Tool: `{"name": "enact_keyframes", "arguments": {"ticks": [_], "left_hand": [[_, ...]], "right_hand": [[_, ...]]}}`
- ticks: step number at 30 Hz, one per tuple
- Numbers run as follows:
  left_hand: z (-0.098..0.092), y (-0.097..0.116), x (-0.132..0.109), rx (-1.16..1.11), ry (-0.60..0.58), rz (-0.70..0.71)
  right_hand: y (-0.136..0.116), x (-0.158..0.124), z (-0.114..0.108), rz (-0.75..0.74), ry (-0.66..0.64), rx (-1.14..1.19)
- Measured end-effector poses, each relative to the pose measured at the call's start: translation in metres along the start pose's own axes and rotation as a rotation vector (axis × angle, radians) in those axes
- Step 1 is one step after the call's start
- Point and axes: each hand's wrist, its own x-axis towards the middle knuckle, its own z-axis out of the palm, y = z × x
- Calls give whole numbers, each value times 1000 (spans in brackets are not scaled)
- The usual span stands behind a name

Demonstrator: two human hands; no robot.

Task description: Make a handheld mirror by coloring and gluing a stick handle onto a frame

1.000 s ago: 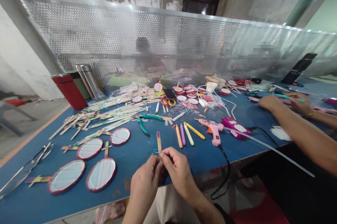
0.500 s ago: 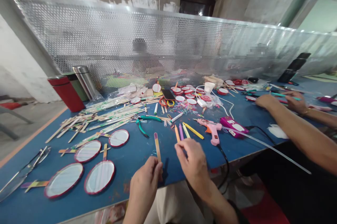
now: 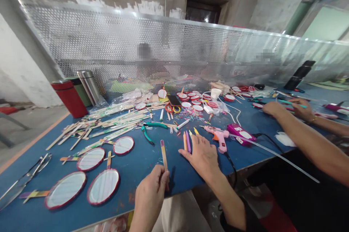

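My left hand (image 3: 152, 190) pinches the lower end of a wooden craft stick (image 3: 163, 154), which points away from me with a purple tip and a yellow stretch below it. Palm down, my right hand (image 3: 203, 155) lies over a row of markers, thumb held apart and fingers stretched forward. Beside its thumb show an orange marker (image 3: 185, 141) and a purple marker (image 3: 188, 142). A yellow marker (image 3: 196, 130) is mostly covered by the fingers. Several round white discs with red rims (image 3: 103, 186) lie to the left, coloured sticks attached as handles.
A pink glue gun (image 3: 219, 135) lies right of my hand, near a purple device (image 3: 241, 134). Teal pliers (image 3: 148, 134) and a pile of wooden sticks (image 3: 81, 130) are farther left. Bottles (image 3: 69, 97) stand behind. A co-worker's arms (image 3: 308, 134) reach in from the right.
My right hand has moved slightly right and forward over the yellow markers, its fingers opening out from a more curled pose. My left hand still holds the craft stick, almost unmoved.
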Motion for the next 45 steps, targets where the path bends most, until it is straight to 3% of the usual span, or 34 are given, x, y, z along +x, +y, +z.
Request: {"name": "enact_keyframes", "arguments": {"ticks": [14,35,45], "left_hand": [[2,-1,0,-3,12,2],[3,-5,2,49,-1,7],[4,-4,1,33,-11,-20]], "right_hand": [[4,7,6,-48,10,-38],[9,40,3,51,39,-44],[44,-9,-1,90,66,-22]]}}
